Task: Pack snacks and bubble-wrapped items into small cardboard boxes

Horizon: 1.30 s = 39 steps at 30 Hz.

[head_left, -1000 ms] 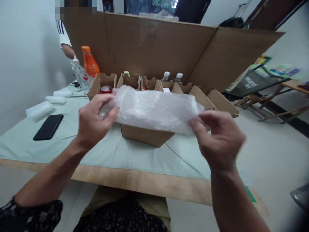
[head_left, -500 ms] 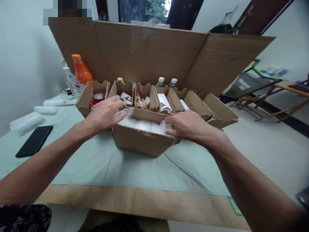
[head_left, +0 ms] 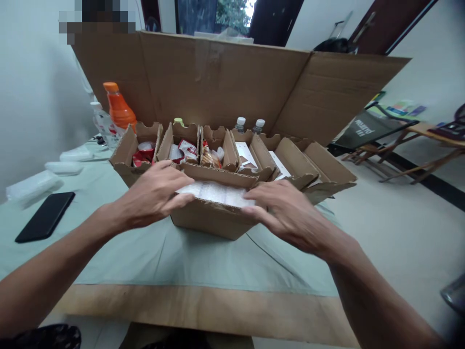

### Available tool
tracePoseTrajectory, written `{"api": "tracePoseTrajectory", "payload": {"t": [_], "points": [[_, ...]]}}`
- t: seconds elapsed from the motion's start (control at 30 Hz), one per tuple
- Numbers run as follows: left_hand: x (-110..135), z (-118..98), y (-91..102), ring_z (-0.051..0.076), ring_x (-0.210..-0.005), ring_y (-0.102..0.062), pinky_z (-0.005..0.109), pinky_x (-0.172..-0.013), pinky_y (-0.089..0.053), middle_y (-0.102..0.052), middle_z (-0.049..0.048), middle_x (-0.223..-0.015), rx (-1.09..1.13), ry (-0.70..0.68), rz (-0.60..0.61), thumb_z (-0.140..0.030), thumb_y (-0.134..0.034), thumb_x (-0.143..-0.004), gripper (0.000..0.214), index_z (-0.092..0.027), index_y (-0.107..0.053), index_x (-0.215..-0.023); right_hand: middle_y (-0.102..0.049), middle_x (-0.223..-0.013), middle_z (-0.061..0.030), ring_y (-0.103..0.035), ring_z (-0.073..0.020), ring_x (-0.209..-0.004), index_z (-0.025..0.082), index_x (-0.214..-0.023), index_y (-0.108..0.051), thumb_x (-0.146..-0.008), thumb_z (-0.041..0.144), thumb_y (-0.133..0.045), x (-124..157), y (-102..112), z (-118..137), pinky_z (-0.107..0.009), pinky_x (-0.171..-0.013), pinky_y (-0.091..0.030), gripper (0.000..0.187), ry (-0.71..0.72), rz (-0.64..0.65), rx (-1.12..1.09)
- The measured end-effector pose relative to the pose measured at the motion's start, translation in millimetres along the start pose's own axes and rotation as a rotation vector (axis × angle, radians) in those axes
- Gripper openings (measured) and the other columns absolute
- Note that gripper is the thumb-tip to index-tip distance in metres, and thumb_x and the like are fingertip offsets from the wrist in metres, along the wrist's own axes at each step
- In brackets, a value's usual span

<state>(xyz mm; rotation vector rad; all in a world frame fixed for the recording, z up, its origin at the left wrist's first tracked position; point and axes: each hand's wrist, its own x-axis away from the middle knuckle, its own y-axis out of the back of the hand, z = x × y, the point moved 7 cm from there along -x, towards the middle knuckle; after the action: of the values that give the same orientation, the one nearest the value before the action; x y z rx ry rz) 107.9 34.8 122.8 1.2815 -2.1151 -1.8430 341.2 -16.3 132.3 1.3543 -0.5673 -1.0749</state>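
A cardboard box stands in front of me, with white bubble wrap filling its open top. My left hand lies over the box's left end, fingers stretched and thumb apart, the tips touching the wrap. At the right end, my right hand has its fingers over the wrap and its thumb by the front rim. Neither hand is closed round anything that I can see. What lies under the wrap is hidden.
Behind stands a row of open cardboard bins with packets and white boxes inside. A tall cardboard panel rises behind them. To the left are an orange bottle, a black phone and wrapped white packs. Green cloth covers the table.
Both hands have loosened and drawn back slightly towards me. The bubble wrap lies flatter inside the box, with less standing up at the left end. The view has shifted slightly.
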Motion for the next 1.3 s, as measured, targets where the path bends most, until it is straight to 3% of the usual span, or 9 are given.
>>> {"api": "tracePoseTrajectory", "payload": {"t": [0.13,0.27,0.4,0.63,0.77,0.9,1.07,1.17,1.3], "points": [[80,38,9.8,0.023,-0.1,-0.07,0.039,-0.098,-0.053,-0.076,0.0037,-0.105,0.178,0.479,-0.472,-0.043,-0.055,-0.098,0.028,-0.024,-0.072,-0.112,-0.078,-0.107,-0.0087,-0.071,-0.0271,-0.101,0.025,-0.107,-0.072,-0.099,0.05,-0.058,73,1,-33,-0.042,-0.09,-0.052,0.03,-0.322,-0.485,-0.163],[87,66,-66.1,0.032,-0.133,-0.059,0.048,-0.114,-0.046,-0.062,0.0164,-0.145,0.537,0.624,-0.314,-0.058,-0.062,-0.088,0.075,-0.015,-0.049,-0.148,-0.061,-0.146,-0.0161,-0.065,-0.0318,-0.124,0.022,-0.15,-0.049,-0.092,0.064,-0.059,71,-80,-50,-0.048,-0.097,-0.055,0.073,-0.486,-0.422,-0.53],[65,48,-99.6,0.029,-0.143,-0.05,0.043,-0.122,-0.037,-0.056,0.0165,-0.152,0.649,0.556,-0.329,-0.057,-0.049,-0.096,0.069,-0.013,-0.047,-0.15,-0.052,-0.155,-0.0177,-0.05,-0.0333,-0.143,0.019,-0.157,-0.039,-0.095,0.069,-0.048,50,-116,-40,-0.056,-0.119,-0.038,0.081,-0.511,-0.444,-0.696],[137,-7,-54.0,0.033,-0.127,-0.062,0.049,-0.113,-0.049,-0.066,0.0099,-0.137,0.487,0.625,-0.431,-0.051,-0.06,-0.095,0.066,-0.025,-0.043,-0.154,-0.052,-0.156,-0.0148,-0.049,-0.0337,-0.144,0.022,-0.158,-0.04,-0.099,0.061,-0.047,75,-55,28,-0.054,-0.117,-0.042,0.071,-0.379,-0.438,-0.548],[77,-10,4.7,0.03,-0.135,-0.057,0.046,-0.118,-0.043,-0.059,0.0109,-0.146,0.407,0.462,-0.578,-0.053,-0.056,-0.098,0.067,-0.02,-0.039,-0.154,-0.064,-0.141,-0.0194,-0.06,-0.0354,-0.13,0.016,-0.146,-0.054,-0.097,0.058,-0.048,36,-7,21,-0.051,-0.11,-0.047,0.065,-0.361,-0.471,-0.48],[4,-37,5.8,0.026,-0.151,-0.038,0.043,-0.126,-0.032,-0.043,0.0107,-0.162,0.522,0.165,-0.554,-0.054,-0.051,-0.101,0.071,-0.02,-0.027,-0.158,-0.068,-0.134,-0.0178,-0.061,-0.033,-0.129,0.017,-0.133,-0.064,-0.097,0.055,-0.05,55,28,-8,-0.046,-0.111,-0.046,0.054,-0.424,-0.719,-0.411],[70,-75,-17.2,0.028,-0.155,-0.033,0.045,-0.128,-0.033,-0.034,0.0058,-0.168,0.537,0.28,-0.46,-0.047,-0.051,-0.102,0.071,-0.03,-0.02,-0.163,-0.076,-0.105,-0.0128,-0.07,-0.0384,-0.112,0.028,-0.131,-0.066,-0.097,0.057,-0.05,125,12,21,-0.051,-0.089,-0.058,0.048,-0.538,-0.645,-0.198],[106,-72,8.4,0.033,-0.143,-0.051,0.05,-0.121,-0.044,-0.056,0.0083,-0.151,0.429,0.449,-0.541,-0.048,-0.051,-0.102,0.066,-0.028,-0.029,-0.161,-0.074,-0.116,-0.0148,-0.068,-0.0384,-0.116,0.025,-0.134,-0.065,-0.099,0.055,-0.048,102,11,46,-0.052,-0.093,-0.057,0.049,-0.353,-0.592,-0.228],[67,-60,38.3,0.028,-0.149,-0.043,0.045,-0.126,-0.034,-0.038,0.0078,-0.165,0.398,0.295,-0.676,-0.055,-0.049,-0.102,0.074,-0.03,-0.016,-0.163,-0.072,-0.127,-0.0145,-0.063,-0.0378,-0.126,0.027,-0.133,-0.066,-0.099,0.055,-0.049,53,32,27,-0.054,-0.103,-0.051,0.048,-0.268,-0.754,-0.362]]}}
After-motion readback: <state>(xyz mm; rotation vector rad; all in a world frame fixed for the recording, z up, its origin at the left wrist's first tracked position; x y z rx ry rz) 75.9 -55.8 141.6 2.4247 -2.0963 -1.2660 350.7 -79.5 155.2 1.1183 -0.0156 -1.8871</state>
